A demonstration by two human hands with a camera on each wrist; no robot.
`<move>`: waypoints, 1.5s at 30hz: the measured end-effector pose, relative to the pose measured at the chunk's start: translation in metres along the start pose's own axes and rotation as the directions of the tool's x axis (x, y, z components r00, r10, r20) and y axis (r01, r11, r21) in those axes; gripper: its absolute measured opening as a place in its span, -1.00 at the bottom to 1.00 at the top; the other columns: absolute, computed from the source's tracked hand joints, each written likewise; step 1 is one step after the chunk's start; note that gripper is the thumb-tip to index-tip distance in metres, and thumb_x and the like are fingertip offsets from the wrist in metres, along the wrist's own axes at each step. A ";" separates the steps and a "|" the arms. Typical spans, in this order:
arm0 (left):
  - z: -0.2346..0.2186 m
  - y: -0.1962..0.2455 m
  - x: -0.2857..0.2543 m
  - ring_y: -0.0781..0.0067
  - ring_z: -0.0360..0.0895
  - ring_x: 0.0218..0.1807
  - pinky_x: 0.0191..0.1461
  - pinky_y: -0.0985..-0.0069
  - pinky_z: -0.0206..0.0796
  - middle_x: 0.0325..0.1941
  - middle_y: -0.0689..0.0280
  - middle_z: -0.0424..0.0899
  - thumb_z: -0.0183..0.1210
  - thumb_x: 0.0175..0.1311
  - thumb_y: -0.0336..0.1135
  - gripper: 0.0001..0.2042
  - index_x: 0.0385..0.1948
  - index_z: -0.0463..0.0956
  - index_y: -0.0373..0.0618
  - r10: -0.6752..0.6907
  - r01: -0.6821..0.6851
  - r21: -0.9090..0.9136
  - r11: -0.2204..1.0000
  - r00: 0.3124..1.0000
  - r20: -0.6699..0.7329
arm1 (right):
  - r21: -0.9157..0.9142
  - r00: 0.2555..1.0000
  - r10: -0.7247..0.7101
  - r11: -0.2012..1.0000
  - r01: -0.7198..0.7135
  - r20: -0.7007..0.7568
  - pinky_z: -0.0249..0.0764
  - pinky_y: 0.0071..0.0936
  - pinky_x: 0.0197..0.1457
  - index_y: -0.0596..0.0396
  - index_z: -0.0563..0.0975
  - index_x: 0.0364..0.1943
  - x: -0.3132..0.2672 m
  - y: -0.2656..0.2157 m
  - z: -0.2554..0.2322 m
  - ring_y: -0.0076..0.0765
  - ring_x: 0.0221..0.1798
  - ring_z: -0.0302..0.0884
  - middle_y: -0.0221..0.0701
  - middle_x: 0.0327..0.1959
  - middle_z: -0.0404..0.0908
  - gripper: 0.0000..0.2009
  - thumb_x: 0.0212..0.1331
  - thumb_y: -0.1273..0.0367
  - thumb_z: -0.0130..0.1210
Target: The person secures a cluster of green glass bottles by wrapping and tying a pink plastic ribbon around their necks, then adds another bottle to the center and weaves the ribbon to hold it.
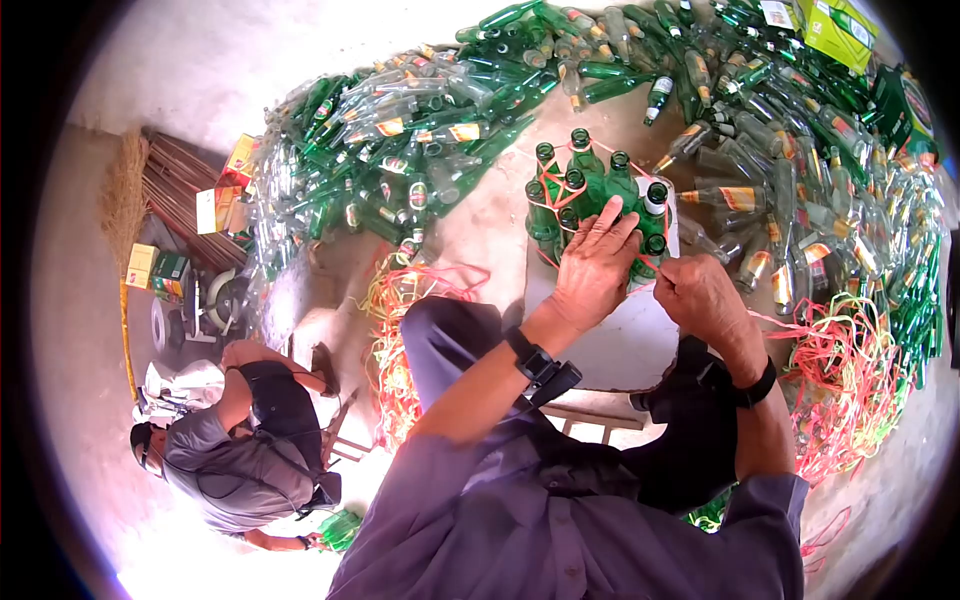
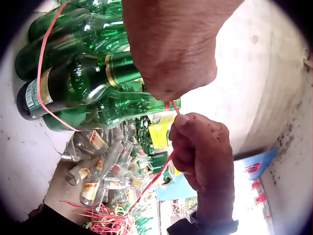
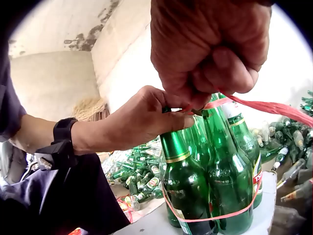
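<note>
A cluster of green glass bottles [image 1: 620, 182] stands upright on a white-topped stool [image 1: 600, 345] before me. Pink plastic twine [image 3: 220, 215] circles their lower bodies, and more of it crosses the necks. My left hand [image 1: 595, 265] reaches over the near bottles; in the right wrist view its thumb and fingers grip a bottle neck [image 3: 174, 147] beneath the twine. Close beside it, my right hand [image 1: 705, 305] is a fist holding a strand of twine [image 2: 159, 174]. That strand is taut between the hands and trails from the fist toward a tangled pile.
Loose bottles are heaped at the back left [image 1: 400, 120] and along the right [image 1: 800, 190]. Tangled twine lies on both sides, including a pink pile [image 1: 845, 385] at right. Another person [image 1: 240, 450] bends at the lower left, near a broom [image 1: 125, 200] against the wall.
</note>
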State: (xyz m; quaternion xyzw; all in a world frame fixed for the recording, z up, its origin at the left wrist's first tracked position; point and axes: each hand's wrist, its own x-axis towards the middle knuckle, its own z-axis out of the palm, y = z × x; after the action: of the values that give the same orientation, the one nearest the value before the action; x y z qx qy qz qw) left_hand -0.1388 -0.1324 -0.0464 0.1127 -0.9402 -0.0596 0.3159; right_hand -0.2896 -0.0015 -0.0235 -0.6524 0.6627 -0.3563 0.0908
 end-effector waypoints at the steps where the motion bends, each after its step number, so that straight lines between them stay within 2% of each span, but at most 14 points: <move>1: 0.001 -0.001 0.000 -0.01 0.42 0.39 0.29 0.02 0.37 0.15 0.15 0.61 0.23 -0.01 -0.57 -0.67 -0.12 0.65 -0.23 0.000 0.000 -0.008 1.000 1.000 -0.004 | -0.008 1.000 0.004 1.000 -0.004 0.003 0.49 -0.01 -0.38 0.21 0.50 -0.63 0.001 -0.001 -0.003 0.18 -0.51 0.54 -0.02 -0.64 0.51 -0.85 0.03 0.48 0.13; 4: 0.005 -0.004 -0.003 -0.02 0.43 0.39 0.28 0.01 0.38 0.12 0.15 0.63 0.23 0.02 -0.55 -0.70 -0.14 0.65 -0.23 0.003 -0.003 -0.008 1.000 1.000 0.002 | -0.020 0.999 -0.025 0.999 0.024 -0.027 0.47 -0.03 -0.40 0.21 0.47 -0.65 0.007 -0.003 -0.009 0.14 -0.52 0.52 -0.08 -0.64 0.51 -0.84 0.01 0.49 0.14; 7: 0.008 -0.003 -0.002 0.01 0.36 0.45 0.37 0.03 0.30 0.09 0.13 0.62 0.22 0.11 -0.45 -0.76 -0.17 0.65 -0.25 -0.004 0.004 -0.015 1.000 1.000 0.004 | -0.167 0.995 -0.084 0.983 0.073 -0.060 0.46 -0.07 -0.39 0.19 0.47 -0.62 0.018 -0.001 -0.014 0.07 -0.49 0.52 -0.16 -0.60 0.51 -0.85 0.01 0.48 0.16; 9: 0.006 -0.002 -0.001 0.00 0.46 0.37 0.23 -0.03 0.41 0.05 0.19 0.66 0.27 0.18 -0.41 -0.83 -0.20 0.67 -0.18 -0.034 0.034 -0.027 0.999 0.999 -0.010 | -0.236 0.988 -0.139 0.964 0.121 -0.062 0.47 -0.12 -0.37 0.15 0.50 -0.57 0.026 0.000 -0.017 0.01 -0.44 0.56 -0.22 -0.53 0.54 -0.87 0.05 0.45 0.19; 15: 0.006 0.006 0.003 0.03 0.48 0.36 0.18 -0.06 0.43 -0.04 0.21 0.70 0.31 0.18 -0.36 -0.87 -0.30 0.67 -0.19 -0.083 0.082 -0.040 0.996 0.996 -0.030 | -0.279 0.989 -0.135 0.953 0.114 -0.057 0.49 -0.15 -0.32 0.14 0.52 -0.52 0.041 0.018 -0.018 -0.03 -0.36 0.57 -0.25 -0.47 0.55 -0.84 0.14 0.38 0.19; 21: 0.009 0.005 0.005 0.04 0.44 0.39 0.15 -0.02 0.44 -0.07 0.20 0.68 0.29 0.18 -0.39 -0.89 -0.33 0.65 -0.20 -0.060 0.060 -0.006 0.998 0.997 -0.040 | 0.010 0.986 -0.050 0.999 0.053 -0.159 0.49 -0.06 -0.21 0.18 0.56 -0.39 0.037 0.044 -0.009 0.14 -0.27 0.55 -0.13 -0.43 0.58 -0.89 0.16 0.41 0.19; 27: 0.007 0.003 0.005 0.05 0.42 0.40 0.16 0.02 0.44 -0.07 0.19 0.65 0.28 0.19 -0.38 -0.89 -0.35 0.64 -0.21 -0.033 0.033 0.014 0.999 0.999 -0.007 | 0.049 0.992 0.021 0.999 -0.016 -0.121 0.49 -0.05 -0.19 0.20 0.57 -0.36 0.034 0.052 -0.004 0.17 -0.27 0.55 -0.10 -0.42 0.60 -0.91 0.18 0.45 0.15; 31: 0.006 0.001 0.005 0.05 0.43 0.39 0.17 0.03 0.43 -0.07 0.20 0.66 0.28 0.19 -0.37 -0.90 -0.35 0.64 -0.20 -0.022 0.022 0.023 0.999 1.000 -0.003 | 0.029 0.999 -0.040 0.999 0.040 -0.028 0.50 -0.08 -0.20 0.18 0.60 -0.36 0.033 0.072 0.003 0.15 -0.28 0.56 -0.10 -0.40 0.62 -0.91 0.21 0.45 0.11; 34: -0.001 0.002 0.010 0.06 0.48 0.32 0.19 0.07 0.37 -0.08 0.21 0.65 0.28 0.19 -0.37 -0.90 -0.35 0.64 -0.18 0.013 -0.013 0.030 0.999 1.000 -0.007 | 0.152 0.994 0.014 0.988 0.002 -0.104 0.52 -0.17 -0.26 0.16 0.63 -0.38 0.033 0.078 0.010 0.06 -0.37 0.59 -0.14 -0.46 0.62 -0.88 0.23 0.45 0.08; 36: -0.012 0.003 0.016 0.07 0.53 0.21 0.20 0.11 0.30 -0.13 0.23 0.67 0.27 0.18 -0.38 -0.91 -0.34 0.64 -0.15 0.037 -0.036 -0.015 0.999 0.998 0.043 | 0.238 0.984 0.173 0.958 -0.162 -0.026 0.53 -0.25 -0.31 0.15 0.66 -0.40 0.033 0.084 0.015 -0.09 -0.47 0.60 -0.16 -0.53 0.63 -0.87 0.22 0.45 0.09; 40: -0.020 -0.004 0.035 0.13 0.55 0.10 0.17 0.12 0.29 -0.20 0.25 0.70 0.25 0.18 -0.38 -0.90 -0.29 0.65 -0.11 0.046 -0.043 -0.054 0.998 0.997 0.062 | 0.317 0.979 0.204 0.930 -0.187 -0.021 0.52 -0.28 -0.36 0.17 0.66 -0.43 0.030 0.098 0.030 -0.17 -0.55 0.58 -0.17 -0.59 0.61 -0.85 0.21 0.43 0.10; 42: -0.012 -0.008 0.041 0.16 0.57 0.06 0.16 0.13 0.29 -0.23 0.27 0.72 0.19 0.20 -0.42 -0.82 -0.17 0.63 -0.09 -0.065 0.077 -0.171 0.982 0.995 0.076 | 0.361 0.947 0.315 0.877 -0.318 0.070 0.45 -0.42 -0.39 0.26 0.61 -0.53 0.033 0.103 0.036 -0.51 -0.57 0.49 -0.29 -0.68 0.55 -0.77 0.25 0.44 0.09; 43: -0.005 -0.011 0.042 0.16 0.57 0.06 0.16 0.13 0.29 -0.23 0.27 0.72 0.19 0.20 -0.42 -0.82 -0.17 0.63 -0.09 -0.064 0.076 -0.171 0.982 0.995 0.076 | 0.361 0.946 0.316 0.877 -0.319 0.069 0.45 -0.42 -0.39 0.26 0.61 -0.53 0.034 0.103 0.036 -0.51 -0.57 0.49 -0.29 -0.68 0.55 -0.77 0.25 0.44 0.09; 45: 0.006 -0.017 0.042 0.18 0.56 0.03 0.16 0.13 0.29 -0.22 0.29 0.73 0.14 0.19 -0.48 -0.70 -0.01 0.57 -0.08 -0.101 0.147 -0.213 0.966 0.972 0.212 | 0.343 0.905 0.409 0.838 -0.424 0.121 0.43 -0.41 -0.43 0.29 0.60 -0.57 0.037 0.102 0.036 -0.54 -0.60 0.48 -0.30 -0.73 0.51 -0.75 0.20 0.40 0.12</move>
State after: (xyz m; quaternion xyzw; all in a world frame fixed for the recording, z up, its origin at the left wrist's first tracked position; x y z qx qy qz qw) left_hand -0.1721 -0.1588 -0.0293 0.1280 -0.9451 -0.1974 0.2267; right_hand -0.3550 -0.0599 -0.0976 -0.4723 0.7095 -0.4293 0.2987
